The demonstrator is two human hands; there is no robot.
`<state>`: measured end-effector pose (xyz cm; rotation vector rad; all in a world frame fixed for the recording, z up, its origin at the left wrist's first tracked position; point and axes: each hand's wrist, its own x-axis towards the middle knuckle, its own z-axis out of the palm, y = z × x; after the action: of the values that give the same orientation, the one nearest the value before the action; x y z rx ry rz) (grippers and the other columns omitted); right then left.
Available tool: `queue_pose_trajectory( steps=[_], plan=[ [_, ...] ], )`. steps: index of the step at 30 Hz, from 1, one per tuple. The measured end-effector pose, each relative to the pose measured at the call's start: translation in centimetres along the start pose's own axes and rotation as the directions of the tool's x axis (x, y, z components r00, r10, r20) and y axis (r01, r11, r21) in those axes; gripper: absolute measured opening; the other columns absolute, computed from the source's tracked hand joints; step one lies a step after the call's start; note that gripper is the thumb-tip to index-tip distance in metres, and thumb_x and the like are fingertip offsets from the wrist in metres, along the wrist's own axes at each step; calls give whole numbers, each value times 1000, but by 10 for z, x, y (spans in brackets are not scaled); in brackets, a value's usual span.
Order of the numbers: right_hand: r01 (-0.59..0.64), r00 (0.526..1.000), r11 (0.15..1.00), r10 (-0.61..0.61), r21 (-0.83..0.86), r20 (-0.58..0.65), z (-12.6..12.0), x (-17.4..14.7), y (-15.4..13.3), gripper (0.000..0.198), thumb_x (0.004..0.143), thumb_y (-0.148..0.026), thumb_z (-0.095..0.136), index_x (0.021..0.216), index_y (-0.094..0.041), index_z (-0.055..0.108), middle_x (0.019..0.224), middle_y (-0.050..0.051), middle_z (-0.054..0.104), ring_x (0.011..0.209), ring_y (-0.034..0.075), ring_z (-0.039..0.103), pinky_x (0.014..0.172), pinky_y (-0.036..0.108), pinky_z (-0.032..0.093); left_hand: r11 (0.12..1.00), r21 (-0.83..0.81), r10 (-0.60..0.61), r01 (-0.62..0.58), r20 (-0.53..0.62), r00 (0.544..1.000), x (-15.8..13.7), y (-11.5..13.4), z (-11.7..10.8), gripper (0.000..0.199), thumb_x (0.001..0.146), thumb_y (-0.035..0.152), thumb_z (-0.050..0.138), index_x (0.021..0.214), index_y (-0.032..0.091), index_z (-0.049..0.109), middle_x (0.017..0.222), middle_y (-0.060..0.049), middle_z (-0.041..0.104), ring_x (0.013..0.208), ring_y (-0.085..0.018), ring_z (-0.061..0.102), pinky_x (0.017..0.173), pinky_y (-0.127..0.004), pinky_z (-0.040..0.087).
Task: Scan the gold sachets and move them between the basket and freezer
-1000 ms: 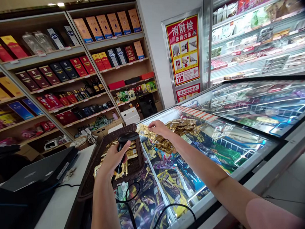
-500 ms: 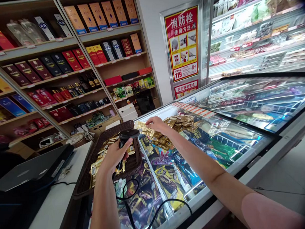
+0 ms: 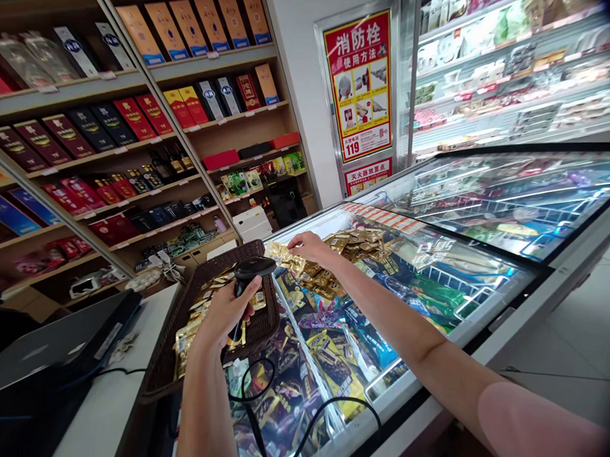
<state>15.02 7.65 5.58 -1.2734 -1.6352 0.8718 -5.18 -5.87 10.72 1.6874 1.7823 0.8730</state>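
Note:
My left hand (image 3: pixel 227 312) is wrapped round the handle of a black barcode scanner (image 3: pixel 253 268), its head turned toward the gold packets on the right. The scanner hangs over a dark brown wicker basket (image 3: pixel 168 340) holding several gold packets (image 3: pixel 202 305). Over the glass freezer top (image 3: pixel 300 361), my right hand (image 3: pixel 309 247) pinches a shiny gold packet (image 3: pixel 284 256) by its edge, close in front of the scanner head. Under and behind that hand lies a heap of gold packets (image 3: pixel 357 243). A black cable (image 3: pixel 323 406) loops below the scanner across the glass.
A closed laptop (image 3: pixel 61 340) rests at the left on a white counter (image 3: pixel 104 395). Shelves of boxes and bottles (image 3: pixel 138 123) stand behind. Bagged frozen goods show under the freezer glass. A red fire-hydrant poster (image 3: pixel 357 84) hangs on the wall, with lit shelves (image 3: pixel 510 76) at the right.
The view has shifted slightly, so the surroundings sit a little farther left. Both hands keep their hold, with the scanner head still near the pinched gold packet.

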Motion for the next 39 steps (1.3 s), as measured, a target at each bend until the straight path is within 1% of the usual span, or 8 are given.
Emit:
queue_pose_trajectory(
  steps=[7, 11, 17, 25, 29, 33, 35, 39],
  plan=[
    [-5, 1000, 999, 4, -46, -14, 2, 8, 11, 10, 79, -18, 69, 87, -18, 75, 95, 5, 74, 83, 16, 66, 65, 22, 45, 998, -64, 6, -5, 9, 1000, 8, -14, -6, 54, 72, 73, 61, 79, 19, 58, 51, 2, 56, 47, -16, 53, 50, -25, 38],
    [-86, 995, 970, 73, -226, -68, -7, 17, 25, 14, 80, -18, 67, 91, -20, 76, 97, 6, 75, 89, 19, 68, 72, 24, 47, 996, -64, -66, 65, -10, 998, 6, -16, -21, 56, 68, 75, 64, 78, 20, 57, 50, 1, 56, 46, -17, 52, 46, -25, 36],
    [-315, 947, 748, 213, -584, -239, -23, 21, 51, 29, 86, -18, 58, 113, -15, 71, 111, 18, 70, 107, 28, 65, 84, 35, 48, 976, -169, -157, 136, -113, 981, -4, -22, -50, 58, 65, 74, 67, 85, 21, 56, 51, 3, 55, 45, -14, 49, 43, -22, 34],
    [-244, 960, 547, 21, -801, -278, -2, 0, 53, 35, 89, -14, 47, 117, -8, 67, 123, 25, 60, 123, 35, 49, 99, 46, 35, 940, -184, -329, 287, -269, 905, -10, -74, -98, 62, 61, 77, 68, 85, 20, 59, 56, 0, 58, 50, -17, 55, 45, -25, 43],
    [-56, 987, 542, -94, -838, -127, 19, -7, 30, 32, 90, -15, 48, 115, -10, 67, 121, 23, 59, 117, 35, 52, 95, 46, 38, 922, -234, -380, 309, -387, 840, -15, -100, -112, 57, 63, 73, 69, 78, 19, 60, 59, -1, 59, 51, -17, 58, 48, -26, 46],
    [243, 970, 551, -150, -798, 192, 71, -10, -10, 26, 91, -15, 50, 107, -13, 70, 114, 20, 63, 104, 31, 60, 87, 40, 42, 900, -310, -416, 306, -404, 814, -20, -111, -117, 50, 65, 68, 70, 74, 20, 59, 62, -3, 60, 51, -17, 58, 49, -28, 49],
    [427, 902, 488, -176, -762, 393, 104, -12, -28, 29, 87, -8, 52, 108, -15, 70, 113, 17, 64, 104, 29, 61, 86, 37, 43, 900, -321, -411, 294, -405, 817, -20, -113, -118, 50, 65, 68, 70, 71, 20, 59, 62, -2, 60, 51, -17, 58, 50, -28, 49],
    [739, 673, 236, -224, -631, 705, 157, -12, -39, 44, 85, -4, 55, 125, -22, 63, 127, 13, 60, 120, 29, 53, 89, 35, 42, 918, -312, -357, 245, -382, 852, -21, -117, -119, 52, 64, 72, 69, 71, 21, 58, 59, -3, 59, 50, -18, 57, 49, -29, 47]
  ],
)
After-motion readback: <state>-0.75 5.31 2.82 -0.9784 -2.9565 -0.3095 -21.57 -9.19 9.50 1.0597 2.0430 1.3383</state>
